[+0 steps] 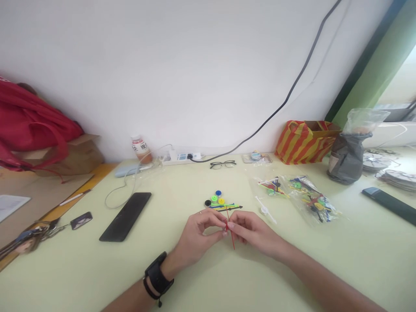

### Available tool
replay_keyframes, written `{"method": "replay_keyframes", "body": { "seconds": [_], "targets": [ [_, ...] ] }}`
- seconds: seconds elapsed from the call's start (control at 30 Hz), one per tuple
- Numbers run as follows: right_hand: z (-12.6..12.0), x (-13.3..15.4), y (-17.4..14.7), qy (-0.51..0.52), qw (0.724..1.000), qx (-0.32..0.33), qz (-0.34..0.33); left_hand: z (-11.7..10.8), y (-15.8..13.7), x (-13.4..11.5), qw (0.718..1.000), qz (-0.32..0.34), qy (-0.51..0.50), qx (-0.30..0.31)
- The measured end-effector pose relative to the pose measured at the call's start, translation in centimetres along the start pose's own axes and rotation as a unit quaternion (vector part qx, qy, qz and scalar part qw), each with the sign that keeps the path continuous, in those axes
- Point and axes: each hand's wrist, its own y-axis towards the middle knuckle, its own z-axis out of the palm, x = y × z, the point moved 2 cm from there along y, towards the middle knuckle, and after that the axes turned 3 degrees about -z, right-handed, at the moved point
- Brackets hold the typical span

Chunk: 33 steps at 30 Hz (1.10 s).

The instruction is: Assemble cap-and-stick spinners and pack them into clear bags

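Note:
My left hand (199,237) and my right hand (255,233) meet low over the table, fingertips pinched around the middle of a thin red plastic arrow (232,241). The arrow stands nearly upright in view, its two ends showing above and below my fingers; its centre is partly hidden. Just beyond my hands lie small round discs: a blue disc (218,193), a green disc (214,199), a yellow disc (221,201) and a black disc (207,203). Several flat coloured arrows (236,207) lie beside them. A white arrow (266,210) rests to the right of my right hand.
Clear bags of coloured parts (313,203) lie at right. Behind are glasses (222,164), a power strip (180,158), a bottle (142,149) and a striped bag (305,141). A black phone (126,216) and keys (35,236) are at left, a dark long object (390,204) far right.

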Motion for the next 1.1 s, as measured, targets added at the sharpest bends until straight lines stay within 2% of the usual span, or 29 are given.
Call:
{"method": "replay_keyframes", "body": {
  "seconds": [0.07, 0.13, 0.2, 0.27, 0.33, 0.4, 0.5, 0.6, 0.73, 0.93, 1.03, 1.1],
  "targets": [
    [-0.1, -0.2, -0.1, -0.034, 0.999, -0.002, -0.009, -0.2, 0.1, -0.5, 0.999, 0.009, 0.041, 0.009],
    [-0.4, -0.3, -0.2, -0.141, 0.989, -0.027, -0.029, -0.8, 0.4, -0.8, 0.994, 0.019, 0.108, -0.008],
    [-0.8, -0.4, -0.4, -0.306, 0.949, -0.062, -0.045, -1.8, 0.7, -0.6, 0.982, 0.019, 0.181, -0.045],
    [-1.0, -0.5, -0.5, -0.450, 0.889, -0.070, -0.051, -2.8, 1.0, 0.1, 0.963, 0.016, 0.260, -0.075],
    [-0.9, -0.7, -0.5, -0.526, 0.847, -0.055, -0.055, -3.6, 1.1, 1.1, 0.940, 0.015, 0.331, -0.085],
    [-0.7, -0.9, -0.5, -0.563, 0.823, -0.042, -0.060, -4.0, 1.1, 2.1, 0.926, 0.012, 0.369, -0.081],
    [-0.4, -0.9, -0.4, -0.598, 0.797, -0.035, -0.071, -4.2, 1.1, 2.9, 0.920, 0.020, 0.384, -0.072],
    [-0.1, -0.7, -0.4, -0.624, 0.778, -0.027, -0.070, -4.2, 1.2, 2.8, 0.917, 0.030, 0.389, -0.086],
    [-0.3, -0.8, -0.4, -0.671, 0.740, -0.027, -0.037, -4.5, 1.2, 2.4, 0.903, 0.005, 0.414, -0.117],
    [-3.7, -2.0, -0.5, -0.728, 0.675, -0.098, 0.069, -4.7, 1.1, 2.3, 0.887, -0.039, 0.442, -0.126],
    [-5.7, -2.1, -0.7, -0.729, 0.661, -0.138, 0.108, -4.7, 1.2, 2.2, 0.889, -0.026, 0.430, -0.156],
    [-6.4, -1.9, -0.7, -0.730, 0.655, -0.160, 0.110, -4.6, 1.3, 1.9, 0.897, -0.007, 0.408, -0.168]
  ]
}}
